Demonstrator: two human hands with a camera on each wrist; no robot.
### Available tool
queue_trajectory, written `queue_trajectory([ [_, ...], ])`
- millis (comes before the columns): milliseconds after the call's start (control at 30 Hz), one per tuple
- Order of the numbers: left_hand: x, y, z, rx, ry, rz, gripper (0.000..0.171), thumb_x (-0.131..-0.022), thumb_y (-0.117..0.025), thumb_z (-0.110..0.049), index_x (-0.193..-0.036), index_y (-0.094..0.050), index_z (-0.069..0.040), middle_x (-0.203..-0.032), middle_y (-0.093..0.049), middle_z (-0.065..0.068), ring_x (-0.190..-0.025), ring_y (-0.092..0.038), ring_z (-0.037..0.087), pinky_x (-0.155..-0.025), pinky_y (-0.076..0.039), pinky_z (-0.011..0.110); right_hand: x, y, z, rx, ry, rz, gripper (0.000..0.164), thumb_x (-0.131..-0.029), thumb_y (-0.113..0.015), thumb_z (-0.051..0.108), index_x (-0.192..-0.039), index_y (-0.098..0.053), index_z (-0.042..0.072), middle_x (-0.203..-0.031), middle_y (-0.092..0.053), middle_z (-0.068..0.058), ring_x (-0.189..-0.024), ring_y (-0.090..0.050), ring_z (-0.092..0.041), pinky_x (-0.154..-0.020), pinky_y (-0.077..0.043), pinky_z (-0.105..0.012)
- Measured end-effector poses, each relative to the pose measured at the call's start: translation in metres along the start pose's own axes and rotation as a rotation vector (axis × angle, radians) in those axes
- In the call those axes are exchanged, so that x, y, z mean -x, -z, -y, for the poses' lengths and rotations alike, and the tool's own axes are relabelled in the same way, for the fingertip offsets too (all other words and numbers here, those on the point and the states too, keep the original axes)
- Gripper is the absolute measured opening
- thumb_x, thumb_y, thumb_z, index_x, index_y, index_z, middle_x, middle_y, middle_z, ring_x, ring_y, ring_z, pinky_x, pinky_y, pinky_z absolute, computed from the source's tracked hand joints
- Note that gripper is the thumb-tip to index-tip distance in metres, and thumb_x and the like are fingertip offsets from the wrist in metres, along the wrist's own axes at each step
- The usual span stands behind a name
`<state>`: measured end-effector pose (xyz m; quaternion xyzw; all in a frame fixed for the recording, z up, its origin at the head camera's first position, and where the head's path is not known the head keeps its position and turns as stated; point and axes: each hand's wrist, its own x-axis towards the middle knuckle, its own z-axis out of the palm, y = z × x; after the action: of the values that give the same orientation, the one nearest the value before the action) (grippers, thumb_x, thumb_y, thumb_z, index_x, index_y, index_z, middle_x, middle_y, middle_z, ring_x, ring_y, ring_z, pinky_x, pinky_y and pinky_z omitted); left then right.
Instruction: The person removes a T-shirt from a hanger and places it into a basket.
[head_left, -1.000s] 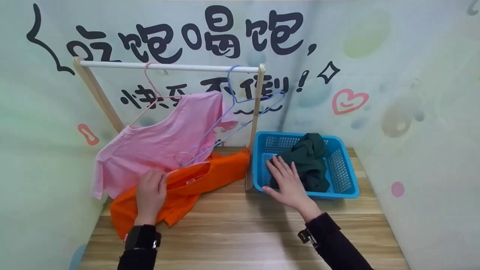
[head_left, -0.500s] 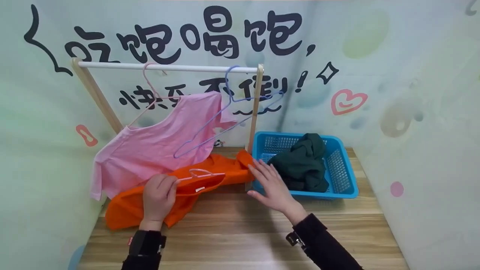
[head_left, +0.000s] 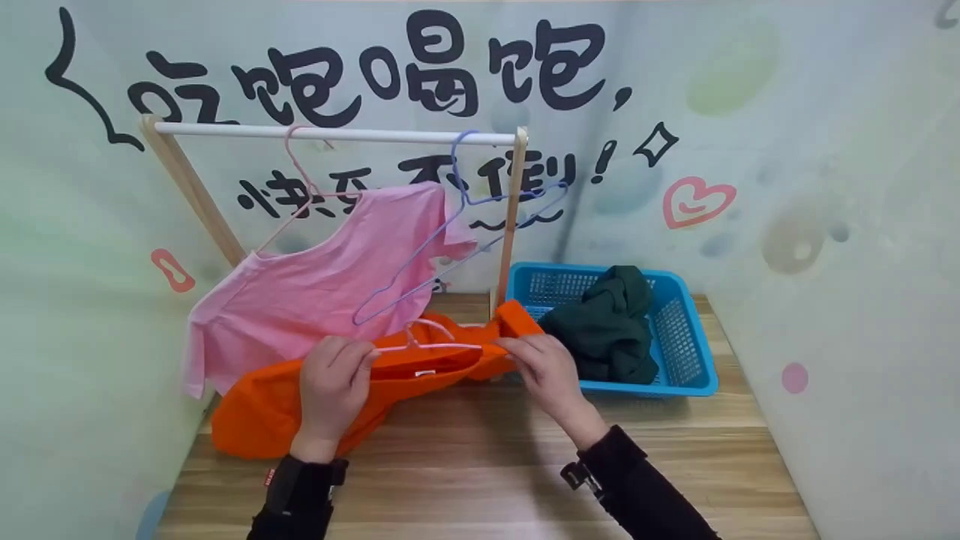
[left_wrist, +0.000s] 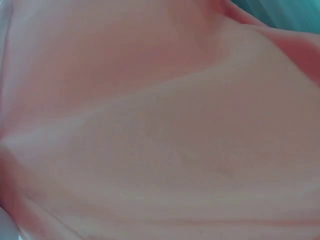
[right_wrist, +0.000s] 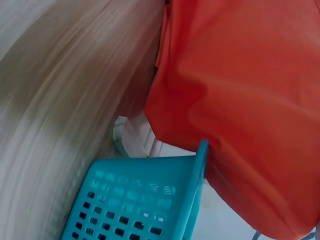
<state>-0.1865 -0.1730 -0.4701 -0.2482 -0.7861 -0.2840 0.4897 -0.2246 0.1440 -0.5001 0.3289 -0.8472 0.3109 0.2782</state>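
An orange T-shirt [head_left: 262, 405] spreads across the rack's front with a pink clothes hanger [head_left: 442, 346] at its neckline, the hook pointing up. My left hand [head_left: 335, 394] grips the shirt and hanger at the left side of the neck opening. At the right side, my right hand [head_left: 546, 379] pinches the shirt's shoulder by the hanger's end. Pale orange fabric [left_wrist: 165, 135] fills the left wrist view. In the right wrist view the orange shirt [right_wrist: 240, 100] hangs beside the blue basket [right_wrist: 130, 200]; neither wrist view shows fingers.
A wooden rack with a white rail [head_left: 375, 136] stands behind. From it hang a pink T-shirt [head_left: 322, 277] on a pink hanger and a bare blue hanger [head_left: 405, 274]. The blue basket [head_left: 694, 330] at right, holding a dark green garment [head_left: 607, 330], stands on the wooden table [head_left: 465, 465].
My right hand has left the green garment in the basket, moved left and taken hold of the orange shirt's shoulder. My left hand has shifted right with the hanger, whose hook now stands up.
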Motion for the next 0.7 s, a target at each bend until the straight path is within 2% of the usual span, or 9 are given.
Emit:
queue_trajectory([
  [100,-0.001,0.002,0.000,-0.005,0.026,-0.010,0.029,-0.099,-0.061,-0.027,-0.089,-0.069,-0.001,-0.077,-0.057,0.009,-0.072,-0.053,0.028,-0.069,-0.042,0.033,0.002,0.006,-0.006,-0.017,-0.034,-0.055,0.022,-0.091,-0.068,0.002,-0.111,-0.072,0.011,-0.103,-0.073,-0.001,-0.094,-0.065,-0.020,-0.087,-0.052,-0.039],
  [233,-0.002,0.005,0.002,-0.025,0.060,-0.025,0.029,-0.099,-0.061,-0.026,-0.089,-0.069,0.000,-0.077,-0.056,0.010,-0.073,-0.053,0.029,-0.070,-0.042,0.034,0.005,0.015,-0.015,-0.047,-0.114,-0.109,0.016,-0.094,-0.065,0.002,-0.108,-0.071,0.007,-0.105,-0.072,-0.005,-0.095,-0.065,-0.021,-0.087,-0.054,-0.040],
  [433,-0.005,0.009,0.004,-0.037,0.078,-0.046,0.030,-0.099,-0.061,-0.026,-0.089,-0.069,0.000,-0.080,-0.057,0.012,-0.075,-0.054,0.030,-0.072,-0.042,0.035,0.008,0.025,-0.025,-0.107,-0.218,-0.155,0.014,-0.097,-0.060,0.005,-0.108,-0.070,0.007,-0.106,-0.071,-0.007,-0.093,-0.065,-0.019,-0.088,-0.054,-0.039],
  [700,-0.007,0.016,0.005,-0.070,0.115,-0.083,0.027,-0.099,-0.062,-0.024,-0.090,-0.069,0.000,-0.083,-0.059,0.014,-0.077,-0.054,0.032,-0.072,-0.042,0.036,0.012,0.029,-0.035,-0.120,-0.278,-0.224,0.011,-0.098,-0.059,0.003,-0.102,-0.069,0.006,-0.101,-0.070,-0.008,-0.086,-0.063,-0.021,-0.084,-0.054,-0.037],
])
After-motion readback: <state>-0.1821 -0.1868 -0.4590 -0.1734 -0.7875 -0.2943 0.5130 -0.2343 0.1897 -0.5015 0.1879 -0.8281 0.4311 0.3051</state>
